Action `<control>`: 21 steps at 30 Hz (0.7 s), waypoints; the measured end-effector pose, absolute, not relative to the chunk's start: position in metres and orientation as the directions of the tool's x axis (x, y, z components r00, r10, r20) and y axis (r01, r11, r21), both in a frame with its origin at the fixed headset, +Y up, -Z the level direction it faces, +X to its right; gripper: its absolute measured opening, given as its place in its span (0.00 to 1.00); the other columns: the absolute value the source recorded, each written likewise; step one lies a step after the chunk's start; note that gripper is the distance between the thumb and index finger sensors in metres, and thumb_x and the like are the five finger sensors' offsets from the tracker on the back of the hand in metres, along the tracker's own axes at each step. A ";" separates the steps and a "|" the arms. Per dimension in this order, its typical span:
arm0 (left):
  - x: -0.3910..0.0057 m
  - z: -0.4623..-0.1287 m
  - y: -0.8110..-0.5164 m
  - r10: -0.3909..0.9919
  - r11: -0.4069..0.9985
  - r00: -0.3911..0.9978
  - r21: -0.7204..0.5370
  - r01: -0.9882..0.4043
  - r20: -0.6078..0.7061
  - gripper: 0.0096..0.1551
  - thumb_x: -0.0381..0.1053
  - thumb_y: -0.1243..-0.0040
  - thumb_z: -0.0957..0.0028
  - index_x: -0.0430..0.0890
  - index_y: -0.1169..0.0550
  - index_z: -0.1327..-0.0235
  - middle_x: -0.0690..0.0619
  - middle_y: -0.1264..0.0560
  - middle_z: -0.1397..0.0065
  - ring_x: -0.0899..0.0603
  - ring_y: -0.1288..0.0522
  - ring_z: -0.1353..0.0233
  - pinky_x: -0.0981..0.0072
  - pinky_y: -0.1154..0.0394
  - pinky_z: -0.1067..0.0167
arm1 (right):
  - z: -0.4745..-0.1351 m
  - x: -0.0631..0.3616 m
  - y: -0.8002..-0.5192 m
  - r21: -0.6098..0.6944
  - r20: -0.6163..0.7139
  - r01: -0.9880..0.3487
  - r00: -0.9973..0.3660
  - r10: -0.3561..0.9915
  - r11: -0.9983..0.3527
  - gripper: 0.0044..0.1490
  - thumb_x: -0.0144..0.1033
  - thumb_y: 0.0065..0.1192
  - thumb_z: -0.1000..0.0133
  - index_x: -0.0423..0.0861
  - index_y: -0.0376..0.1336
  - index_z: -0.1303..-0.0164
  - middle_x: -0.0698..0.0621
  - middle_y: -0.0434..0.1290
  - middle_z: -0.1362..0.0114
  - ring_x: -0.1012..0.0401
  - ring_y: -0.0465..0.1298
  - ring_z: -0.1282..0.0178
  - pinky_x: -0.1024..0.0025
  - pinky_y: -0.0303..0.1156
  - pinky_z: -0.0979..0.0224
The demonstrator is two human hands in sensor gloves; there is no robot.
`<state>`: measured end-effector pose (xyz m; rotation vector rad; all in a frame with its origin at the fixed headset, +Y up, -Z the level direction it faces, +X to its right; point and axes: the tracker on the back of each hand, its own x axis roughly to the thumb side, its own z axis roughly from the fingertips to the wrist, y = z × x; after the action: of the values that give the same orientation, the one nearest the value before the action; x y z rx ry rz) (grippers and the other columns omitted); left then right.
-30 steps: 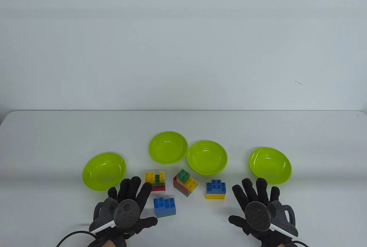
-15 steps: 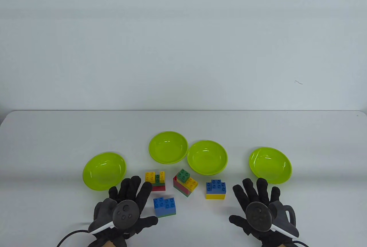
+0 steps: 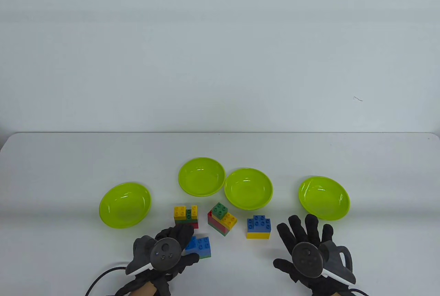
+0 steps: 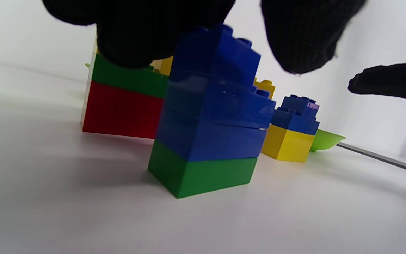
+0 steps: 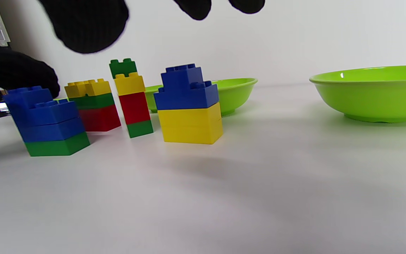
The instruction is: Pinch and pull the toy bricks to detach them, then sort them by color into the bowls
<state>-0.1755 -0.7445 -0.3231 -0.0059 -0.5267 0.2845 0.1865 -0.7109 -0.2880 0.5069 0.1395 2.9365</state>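
1. Blue-on-green brick stack (image 3: 199, 247) stood upright at lower centre of the table view, just right of and partly under the left hand (image 3: 165, 251), clearly the nearer hand.
2. Left wrist view: gloved fingers (image 4: 153, 31) hung over the stack's top, thumb (image 4: 301, 31) apart on the right; contact could not be told.
3. Right hand (image 3: 309, 251) lay flat at lower right, fingers spread, holding nothing.
4. All four green bowls (image 3: 125, 205) looked empty.

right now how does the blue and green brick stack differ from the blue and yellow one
The blue and green stack has a green base; the blue and yellow stack has a yellow base. The left hand reaches over the blue and green stack; the blue and yellow stack stands apart from both hands. Both are stepped blue on top and stand upright on the table.
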 end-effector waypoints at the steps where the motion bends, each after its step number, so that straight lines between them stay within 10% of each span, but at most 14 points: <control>1: -0.176 -0.324 -0.747 0.256 0.964 0.832 -0.068 -0.256 0.492 0.44 0.58 0.37 0.49 0.33 0.33 0.28 0.29 0.30 0.29 0.31 0.26 0.32 0.35 0.35 0.33 | -0.288 0.186 -0.711 0.119 0.325 -0.140 -0.930 0.172 -0.983 0.56 0.59 0.54 0.42 0.45 0.39 0.12 0.35 0.37 0.09 0.26 0.33 0.16 0.21 0.27 0.30; 10: -0.178 -0.325 -0.742 0.296 0.942 0.798 -0.022 -0.335 0.525 0.36 0.53 0.37 0.50 0.32 0.27 0.35 0.31 0.24 0.38 0.35 0.21 0.40 0.37 0.31 0.37 | -0.289 0.180 -0.706 0.114 0.346 -0.207 -0.909 0.234 -0.972 0.57 0.59 0.55 0.42 0.44 0.38 0.12 0.35 0.38 0.09 0.26 0.35 0.15 0.22 0.29 0.29; 21: -0.136 -0.315 -0.658 0.383 0.831 0.625 0.040 -0.554 0.680 0.36 0.53 0.39 0.49 0.33 0.27 0.34 0.32 0.24 0.37 0.34 0.22 0.40 0.37 0.33 0.36 | -0.304 0.135 -0.680 0.217 0.451 -0.615 -0.626 0.636 -0.758 0.60 0.55 0.63 0.46 0.36 0.42 0.15 0.32 0.46 0.12 0.30 0.51 0.16 0.35 0.48 0.20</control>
<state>-0.1359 -0.6576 -0.3147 0.2570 -0.7143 0.5446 0.1349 -0.6801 -0.3044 0.6701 0.0542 2.3380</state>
